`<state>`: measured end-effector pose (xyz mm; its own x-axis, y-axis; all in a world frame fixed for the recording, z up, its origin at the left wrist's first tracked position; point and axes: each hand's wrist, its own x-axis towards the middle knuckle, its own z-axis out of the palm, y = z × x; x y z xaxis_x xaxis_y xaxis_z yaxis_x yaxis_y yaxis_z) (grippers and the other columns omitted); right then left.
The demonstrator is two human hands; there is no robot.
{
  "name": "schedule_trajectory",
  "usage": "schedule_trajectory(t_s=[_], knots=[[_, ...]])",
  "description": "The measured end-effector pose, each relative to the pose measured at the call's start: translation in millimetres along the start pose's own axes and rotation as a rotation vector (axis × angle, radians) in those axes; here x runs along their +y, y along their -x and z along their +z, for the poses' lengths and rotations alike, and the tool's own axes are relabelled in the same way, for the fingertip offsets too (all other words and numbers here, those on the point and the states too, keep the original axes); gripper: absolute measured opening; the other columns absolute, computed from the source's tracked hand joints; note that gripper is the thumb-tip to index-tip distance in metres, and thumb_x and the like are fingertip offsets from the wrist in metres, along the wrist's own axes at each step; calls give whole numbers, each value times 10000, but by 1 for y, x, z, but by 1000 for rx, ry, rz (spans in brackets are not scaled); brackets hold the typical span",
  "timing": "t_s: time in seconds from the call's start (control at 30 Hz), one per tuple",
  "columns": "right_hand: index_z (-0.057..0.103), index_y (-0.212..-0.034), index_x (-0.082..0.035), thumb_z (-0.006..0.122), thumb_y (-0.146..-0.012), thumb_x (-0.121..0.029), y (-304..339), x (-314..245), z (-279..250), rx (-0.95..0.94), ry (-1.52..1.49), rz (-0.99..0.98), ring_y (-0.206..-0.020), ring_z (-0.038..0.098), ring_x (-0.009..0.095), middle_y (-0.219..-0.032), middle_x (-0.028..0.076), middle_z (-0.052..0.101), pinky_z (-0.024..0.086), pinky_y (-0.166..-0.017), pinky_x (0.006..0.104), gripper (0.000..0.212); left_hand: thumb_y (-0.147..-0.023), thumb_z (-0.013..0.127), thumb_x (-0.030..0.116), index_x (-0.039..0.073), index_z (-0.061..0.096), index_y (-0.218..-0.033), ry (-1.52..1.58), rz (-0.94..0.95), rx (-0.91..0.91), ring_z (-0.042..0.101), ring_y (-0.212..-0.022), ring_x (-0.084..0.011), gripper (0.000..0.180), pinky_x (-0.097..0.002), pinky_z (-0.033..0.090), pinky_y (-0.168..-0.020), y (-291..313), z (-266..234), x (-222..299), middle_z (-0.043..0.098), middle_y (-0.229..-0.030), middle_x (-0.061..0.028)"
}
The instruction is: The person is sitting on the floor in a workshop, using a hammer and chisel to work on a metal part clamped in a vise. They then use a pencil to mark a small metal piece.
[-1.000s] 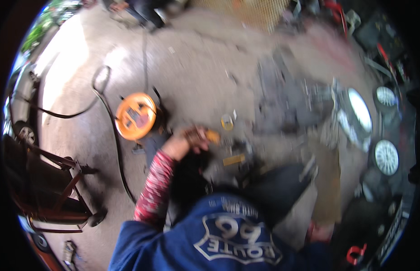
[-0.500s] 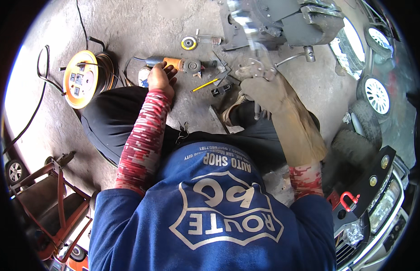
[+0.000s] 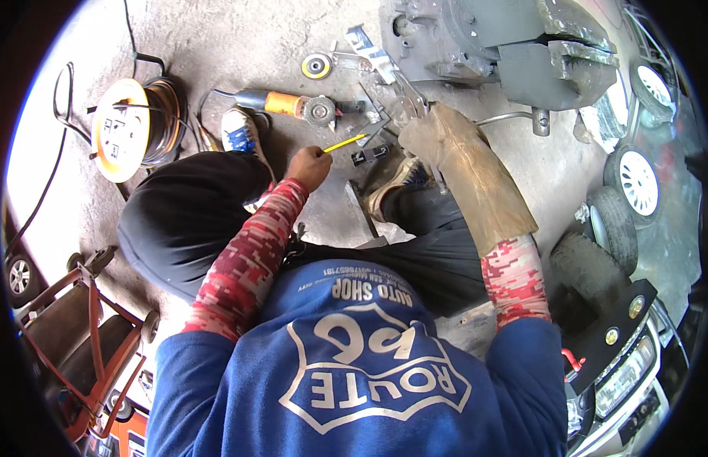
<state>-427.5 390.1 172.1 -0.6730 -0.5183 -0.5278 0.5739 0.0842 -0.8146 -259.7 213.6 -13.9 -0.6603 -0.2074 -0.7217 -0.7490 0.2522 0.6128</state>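
Note:
My bare left hand [image 3: 309,168] is closed at the near end of a yellow pencil [image 3: 345,142], which lies low over the floor. A thick tan leather glove covers my right hand [image 3: 438,137], wrapped round locking pliers [image 3: 412,97]. The pliers' jaws clamp a bright, flat metal strip [image 3: 371,55] that points away to the left. Below the gloved hand a pliers handle sticks out; the glove hides the rest. Near the pencil's far end lie a dark metal square [image 3: 378,126] and a small black box-like item [image 3: 371,154].
An orange angle grinder [image 3: 284,103] lies beyond my left hand, with a yellow-rimmed disc [image 3: 317,66] farther out. A cable reel [image 3: 119,131] stands at left. A heavy grey vise [image 3: 476,46] with a bar handle [image 3: 514,116] stands ahead right. Wheels [image 3: 636,171] line the right.
My left hand has moved from beside the grinder to the pencil and closed on it. The pliers and strip, blurred near the vise before, have swung left and lower.

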Motion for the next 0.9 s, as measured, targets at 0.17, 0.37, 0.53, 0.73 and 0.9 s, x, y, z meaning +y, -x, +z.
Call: schedule_trajectory(t_s=[0.17,0.37,0.53,0.73,0.9], knots=[[699,-991,-73,665,-798,-123,-11,11,-20,40,156,98,-720,692,210,-845,144,704,562,-641,339,202,-835,573,332,26,735,-1002,-299,-47,-138,651,-1046,-424,385,-480,507,-936,-44,91,-32,684,-1064,-257],[714,-952,-87,668,-789,-161,-12,31,-49,121,717,365,-711,689,209,-800,141,706,547,-650,343,185,-852,627,273,56,719,-1089,-328,-211,-280,683,-1040,-385,335,-467,552,-882,-59,161,-24,710,-1095,-203],[689,-1006,-48,671,-836,-129,-29,29,-46,26,182,576,-719,678,163,-863,105,701,549,-637,335,189,-887,575,224,37,709,-1027,-327,-216,-150,709,-974,-368,269,-443,575,-838,-64,186,-18,725,-997,-208],[667,-1081,16,662,-882,-44,-39,-16,-11,139,-5,707,-749,659,146,-951,91,699,546,-611,286,208,-944,517,202,45,623,-1059,-449,-137,-144,730,-847,-353,222,-462,589,-744,-78,193,-31,737,-914,-165],[682,-961,16,679,-889,-105,-42,-39,-4,-117,554,679,-678,660,164,-834,95,689,546,-570,302,140,-954,490,184,59,610,-998,-524,-28,-116,730,-769,-346,179,-463,586,-683,-83,191,-39,729,-843,-148]])
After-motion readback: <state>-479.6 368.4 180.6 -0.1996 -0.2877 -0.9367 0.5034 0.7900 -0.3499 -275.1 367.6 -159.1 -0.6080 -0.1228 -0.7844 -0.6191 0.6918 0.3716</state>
